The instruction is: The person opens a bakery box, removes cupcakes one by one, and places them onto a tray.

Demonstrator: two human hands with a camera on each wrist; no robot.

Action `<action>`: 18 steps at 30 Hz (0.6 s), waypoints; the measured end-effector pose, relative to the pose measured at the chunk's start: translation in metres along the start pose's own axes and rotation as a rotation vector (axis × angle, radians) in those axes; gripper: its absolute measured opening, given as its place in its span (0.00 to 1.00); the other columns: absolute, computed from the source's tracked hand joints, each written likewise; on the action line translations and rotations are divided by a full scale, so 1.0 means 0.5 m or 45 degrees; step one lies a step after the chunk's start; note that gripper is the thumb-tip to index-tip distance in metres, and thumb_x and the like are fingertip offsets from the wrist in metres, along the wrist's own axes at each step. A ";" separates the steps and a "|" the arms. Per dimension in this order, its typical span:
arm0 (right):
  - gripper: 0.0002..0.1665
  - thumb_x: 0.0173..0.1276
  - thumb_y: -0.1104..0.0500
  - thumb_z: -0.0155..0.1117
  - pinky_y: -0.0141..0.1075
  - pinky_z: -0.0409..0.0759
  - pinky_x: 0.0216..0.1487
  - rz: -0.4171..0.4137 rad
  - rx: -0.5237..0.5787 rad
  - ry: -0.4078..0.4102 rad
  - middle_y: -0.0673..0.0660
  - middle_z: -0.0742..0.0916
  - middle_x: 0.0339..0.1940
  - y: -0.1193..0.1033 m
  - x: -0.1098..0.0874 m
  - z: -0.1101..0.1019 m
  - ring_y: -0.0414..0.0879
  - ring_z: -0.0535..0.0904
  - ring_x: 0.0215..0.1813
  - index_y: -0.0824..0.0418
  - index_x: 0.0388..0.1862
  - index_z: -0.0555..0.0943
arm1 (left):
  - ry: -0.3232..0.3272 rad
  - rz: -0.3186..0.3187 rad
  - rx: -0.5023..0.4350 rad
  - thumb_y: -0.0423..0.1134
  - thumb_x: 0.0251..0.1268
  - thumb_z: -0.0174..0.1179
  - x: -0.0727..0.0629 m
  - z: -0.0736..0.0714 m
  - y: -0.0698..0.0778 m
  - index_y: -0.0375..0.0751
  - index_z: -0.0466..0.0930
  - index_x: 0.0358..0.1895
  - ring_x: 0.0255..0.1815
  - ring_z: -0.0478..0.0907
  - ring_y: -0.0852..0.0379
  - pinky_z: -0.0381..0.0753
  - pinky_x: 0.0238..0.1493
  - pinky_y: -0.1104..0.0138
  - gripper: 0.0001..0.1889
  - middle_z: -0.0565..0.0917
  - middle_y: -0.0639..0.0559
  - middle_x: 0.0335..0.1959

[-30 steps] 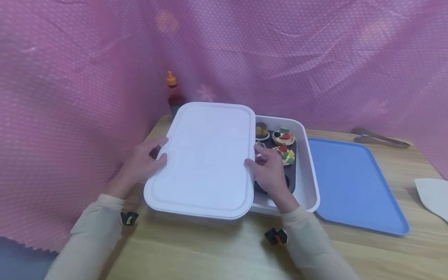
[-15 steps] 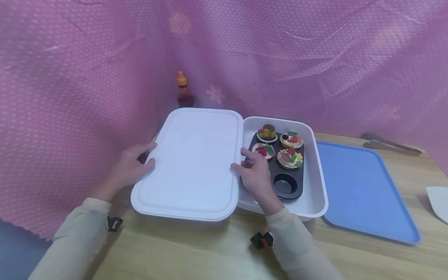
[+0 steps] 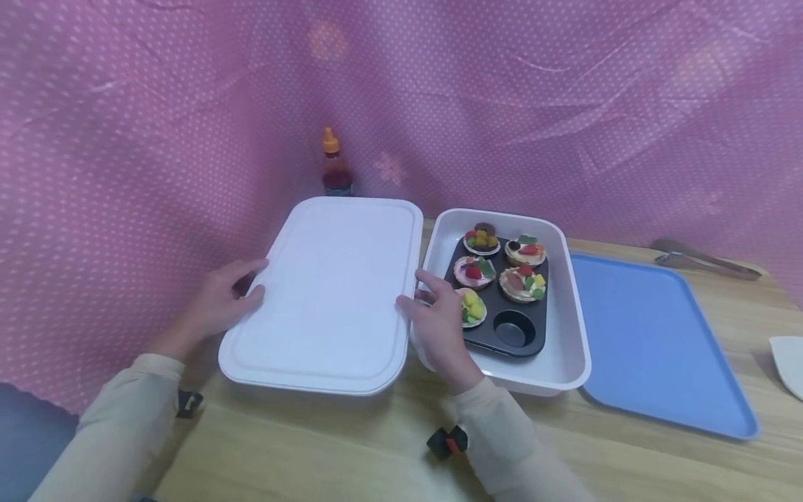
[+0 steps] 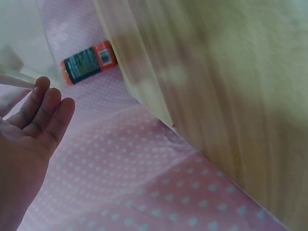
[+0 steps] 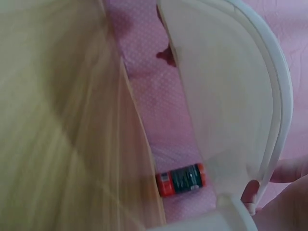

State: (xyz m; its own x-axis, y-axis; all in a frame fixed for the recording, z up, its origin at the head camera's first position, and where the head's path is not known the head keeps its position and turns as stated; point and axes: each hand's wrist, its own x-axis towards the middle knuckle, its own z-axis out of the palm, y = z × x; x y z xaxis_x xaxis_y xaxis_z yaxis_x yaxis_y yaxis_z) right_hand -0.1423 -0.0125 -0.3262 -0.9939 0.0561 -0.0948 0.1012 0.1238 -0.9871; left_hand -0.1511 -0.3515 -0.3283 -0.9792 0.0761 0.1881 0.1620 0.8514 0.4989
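A white rectangular lid (image 3: 332, 293) with rounded corners is held flat above the table, left of a white bin (image 3: 567, 328). My left hand (image 3: 216, 300) pinches its left edge, thumb on top and the other fingers beneath. My right hand (image 3: 439, 324) grips the right edge the same way, overlapping the bin's near left rim in the head view. Inside the bin lies a dark muffin tin (image 3: 495, 314) with several fruit tarts, among them a tart (image 3: 523, 283) with a strawberry; one cup at the near right holds nothing. From below, the lid's underside (image 5: 226, 86) shows in the right wrist view.
A sauce bottle (image 3: 337, 167) with an orange cap stands at the back, behind the lid. Right of the bin lies a blue tray (image 3: 659, 341), with tongs (image 3: 705, 259) behind it and a white flat piece (image 3: 789, 362) at the far right. A pink curtain (image 3: 477, 104) hangs behind.
Both hands have carried the lid leftward off the bin, uncovering the muffin tin and its tarts. The lid now lies beside the bin in the head view, and the sauce bottle shows more fully.
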 end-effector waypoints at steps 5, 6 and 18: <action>0.36 0.66 0.65 0.69 0.46 0.80 0.64 -0.062 -0.018 -0.014 0.59 0.74 0.71 0.004 -0.007 0.018 0.55 0.76 0.68 0.57 0.73 0.73 | -0.021 -0.027 0.010 0.37 0.71 0.58 -0.004 -0.004 -0.010 0.34 0.68 0.72 0.55 0.76 0.36 0.78 0.56 0.41 0.28 0.78 0.32 0.59; 0.36 0.66 0.65 0.69 0.46 0.79 0.65 -0.062 -0.022 -0.023 0.58 0.74 0.71 0.005 -0.008 0.021 0.54 0.75 0.68 0.57 0.73 0.73 | -0.017 -0.026 0.018 0.37 0.71 0.58 -0.005 -0.005 -0.012 0.34 0.68 0.72 0.53 0.77 0.37 0.78 0.54 0.42 0.28 0.78 0.32 0.57; 0.41 0.69 0.69 0.62 0.50 0.67 0.75 -0.126 -0.068 -0.127 0.59 0.62 0.80 0.012 -0.033 0.050 0.59 0.65 0.78 0.62 0.79 0.61 | -0.089 -0.082 0.060 0.41 0.72 0.57 -0.003 -0.004 -0.035 0.37 0.65 0.75 0.59 0.73 0.34 0.72 0.61 0.36 0.30 0.77 0.32 0.59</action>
State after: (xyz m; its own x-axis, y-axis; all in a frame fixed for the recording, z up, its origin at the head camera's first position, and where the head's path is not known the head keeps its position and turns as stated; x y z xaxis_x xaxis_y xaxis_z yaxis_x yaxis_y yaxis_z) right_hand -0.1262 -0.0376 -0.3337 -0.9983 -0.0572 -0.0125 0.0022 0.1762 -0.9844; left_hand -0.1520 -0.3675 -0.3354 -0.9939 0.0549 0.0961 0.0938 0.8791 0.4672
